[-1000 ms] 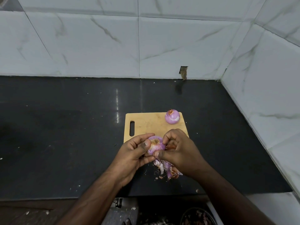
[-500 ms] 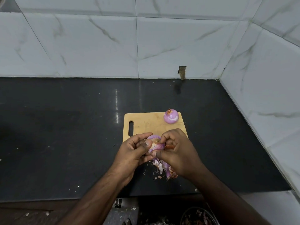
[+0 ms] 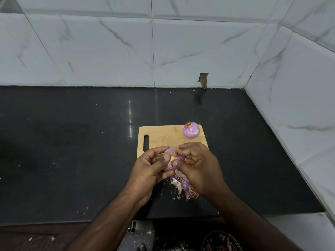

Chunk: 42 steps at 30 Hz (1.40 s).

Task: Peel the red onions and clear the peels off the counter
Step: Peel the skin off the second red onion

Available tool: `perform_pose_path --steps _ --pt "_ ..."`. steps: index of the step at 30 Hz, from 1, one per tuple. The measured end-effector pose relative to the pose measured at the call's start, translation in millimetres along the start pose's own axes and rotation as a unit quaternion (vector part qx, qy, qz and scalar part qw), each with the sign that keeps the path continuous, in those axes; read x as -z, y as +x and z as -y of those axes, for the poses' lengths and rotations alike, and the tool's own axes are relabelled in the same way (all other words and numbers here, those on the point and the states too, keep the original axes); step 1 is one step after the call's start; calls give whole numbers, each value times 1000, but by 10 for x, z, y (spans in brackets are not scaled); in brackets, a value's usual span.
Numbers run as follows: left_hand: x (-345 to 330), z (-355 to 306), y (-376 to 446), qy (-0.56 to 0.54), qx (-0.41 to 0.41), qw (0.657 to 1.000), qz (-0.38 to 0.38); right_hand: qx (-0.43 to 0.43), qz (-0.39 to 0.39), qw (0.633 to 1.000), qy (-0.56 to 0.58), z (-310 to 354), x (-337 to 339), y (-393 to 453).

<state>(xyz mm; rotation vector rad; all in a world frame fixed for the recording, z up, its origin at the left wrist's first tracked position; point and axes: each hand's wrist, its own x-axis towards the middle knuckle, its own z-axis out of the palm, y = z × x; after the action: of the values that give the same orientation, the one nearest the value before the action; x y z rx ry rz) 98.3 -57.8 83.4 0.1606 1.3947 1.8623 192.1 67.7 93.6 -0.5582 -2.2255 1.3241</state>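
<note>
A red onion [image 3: 174,155] is gripped by my left hand [image 3: 154,168] above the near edge of a wooden cutting board [image 3: 163,135]. My right hand [image 3: 198,166] pinches the onion's skin at its top and side, with a bit of orange peel tucked under its fingers. Loose purple and white peels [image 3: 183,185] lie in a heap on the black counter [image 3: 72,160] just below both hands. A second, peeled onion [image 3: 191,130] sits at the board's far right corner.
Marble-tiled walls close off the counter at the back and right. A dark round bowl [image 3: 222,241] with scraps sits below the counter's front edge. Small peel flecks dot the counter.
Both hands have kept working the onion in place; my right fingers have shifted up to its top and my left thumb now lies across its front.
</note>
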Motion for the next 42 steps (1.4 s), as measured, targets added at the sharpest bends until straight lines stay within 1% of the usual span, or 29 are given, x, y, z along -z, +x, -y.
perform_pose_path --steps 3,7,10,11,13,15,16,17,19,21,23,27,28,29,31,33,35,39,42 --pt "-11 -20 1 -3 -1 1000 3 13 -31 999 -22 -30 -6 15" --pt "-16 -23 -4 -4 -4 1000 5 58 -17 996 -62 -28 51 35" --pt "-17 -22 -10 -12 -2 1000 10 58 -15 997 -39 -68 81 38" --pt "-15 -23 -13 -15 -1 1000 12 41 -14 999 -17 -77 92 41" --pt "-3 -17 -15 -27 4 999 16 -31 -5 998 62 -57 118 57" --pt "17 -11 -19 -46 11 999 22 -110 -10 980 167 -1 139 81" --pt "25 -5 -23 -56 16 998 26 -130 -21 974 184 17 155 99" --pt "29 0 -27 -65 20 997 30 -136 -30 975 174 11 172 116" --pt "34 2 -43 -84 27 995 44 -134 -24 985 109 -58 203 130" --pt "39 -8 -58 -107 32 992 57 -117 10 993 1 -136 248 120" --pt "50 -27 -58 -118 35 990 65 -93 44 991 -90 -191 321 113" --pt "89 -42 -55 -121 46 989 71 -60 139 969 -194 -151 460 143" --pt "92 -42 -56 -120 50 989 73 -51 139 968 -202 -131 477 145" --pt "93 -43 -59 -119 54 989 75 -38 118 974 -190 -100 492 138" --pt "88 -46 -62 -116 59 988 82 0 74 989 -130 13 485 110" --pt "79 -52 -61 -109 62 988 89 29 91 993 -72 131 428 63" --pt "64 -55 -57 -95 65 989 90 52 120 989 -70 174 330 24" --pt "46 -65 -47 -71 60 994 65 53 82 993 -67 116 212 -8" --pt "64 -66 -55 -53 48 996 58 39 94 993 -60 105 209 8"
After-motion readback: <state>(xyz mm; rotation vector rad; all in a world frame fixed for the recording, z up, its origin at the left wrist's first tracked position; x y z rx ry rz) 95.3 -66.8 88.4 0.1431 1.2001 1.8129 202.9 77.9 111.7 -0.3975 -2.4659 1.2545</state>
